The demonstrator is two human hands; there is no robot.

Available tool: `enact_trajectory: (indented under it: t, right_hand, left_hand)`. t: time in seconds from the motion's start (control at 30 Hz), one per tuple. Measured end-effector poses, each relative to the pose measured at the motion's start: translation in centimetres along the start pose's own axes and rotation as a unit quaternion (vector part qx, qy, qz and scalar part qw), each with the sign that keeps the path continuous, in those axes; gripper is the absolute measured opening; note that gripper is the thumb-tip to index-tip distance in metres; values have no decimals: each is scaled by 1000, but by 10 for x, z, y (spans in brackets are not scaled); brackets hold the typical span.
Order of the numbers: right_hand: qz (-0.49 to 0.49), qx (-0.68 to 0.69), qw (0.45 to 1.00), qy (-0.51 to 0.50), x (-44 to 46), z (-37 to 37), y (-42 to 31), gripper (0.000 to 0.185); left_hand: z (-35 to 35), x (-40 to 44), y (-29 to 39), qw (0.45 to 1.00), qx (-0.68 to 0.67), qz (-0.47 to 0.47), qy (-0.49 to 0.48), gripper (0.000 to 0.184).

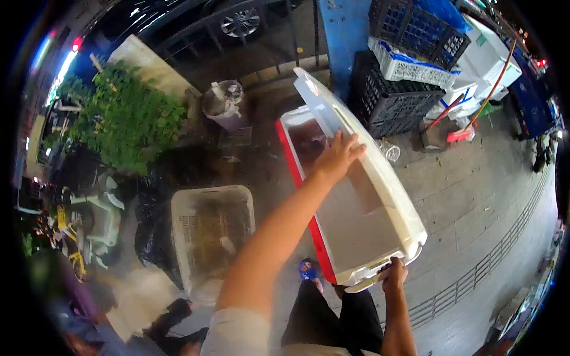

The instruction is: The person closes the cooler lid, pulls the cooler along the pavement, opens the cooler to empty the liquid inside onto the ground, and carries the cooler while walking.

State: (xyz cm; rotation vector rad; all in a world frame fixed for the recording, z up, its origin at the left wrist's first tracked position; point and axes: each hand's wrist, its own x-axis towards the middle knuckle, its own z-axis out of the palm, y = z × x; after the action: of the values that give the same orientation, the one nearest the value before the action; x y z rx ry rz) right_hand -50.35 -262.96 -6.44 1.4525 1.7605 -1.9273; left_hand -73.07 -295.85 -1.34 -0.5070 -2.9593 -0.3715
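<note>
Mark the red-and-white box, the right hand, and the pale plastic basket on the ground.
Red-and-white box (363,228): head view, on its bare inside.
Right hand (394,275): head view, on the middle of the hand.
Pale plastic basket (212,190): head view, on its top rim.

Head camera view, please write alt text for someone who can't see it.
Outdoors, a person's right hand grips the end handle of an open red-and-white box, while the left hand, spread open, is at its raised lid. A pale plastic crate sits at left; black and white crates are stacked at upper right.
</note>
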Motion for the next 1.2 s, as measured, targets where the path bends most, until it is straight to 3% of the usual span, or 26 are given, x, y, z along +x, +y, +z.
enact_trajectory:
  t: [0.07,0.2,0.33,0.4,0.53,0.6,0.8,0.87,0.93,1.0,1.07,1.13,1.2]
  right_hand:
    - [-45,29,998,-34,-6,9,-20,15]
    - [-33,32,999,-13,-58,32,-102,16]
    - [-20,60,997,-40,-83,59,-149,17]
    - [-27,58,997,-37,-97,75,-164,17]
    - [-44,27,999,-16,-123,109,-188,19]
    - [-40,29,999,-6,-142,137,-209,19]
    - [-107,17,994,-31,-175,206,-253,17]
    - [-111,36,993,-33,-176,226,-259,16]
    - [-134,30,989,-45,-179,241,-264,22]
    - [-132,44,989,-57,-194,264,-277,21]
    - [-140,69,984,-82,-205,288,-292,19]
    - [-159,70,981,-86,-213,310,-302,16]
    - [-174,51,979,-89,-217,333,-313,19]
  left_hand:
    - [-13,30,-9,997,-68,12,38,60]
    - [-35,108,-52,987,-128,44,84,70]
    - [-81,138,-90,987,-159,16,33,74]
    - [-96,144,-116,981,-180,67,15,74]
    - [-106,152,-153,984,-161,69,-11,74]
    - [-111,161,-171,967,-221,116,43,73]
    - [-170,182,-197,954,-247,166,34,68]
    - [-177,188,-212,964,-209,162,29,71]
    - [-193,185,-225,965,-240,104,-36,78]
    - [-205,182,-242,925,-361,13,-118,84]
    - [-202,173,-267,965,-237,101,-49,88]
    - [-212,169,-277,965,-239,43,-100,91]
    - [-198,167,-302,966,-239,93,-41,90]
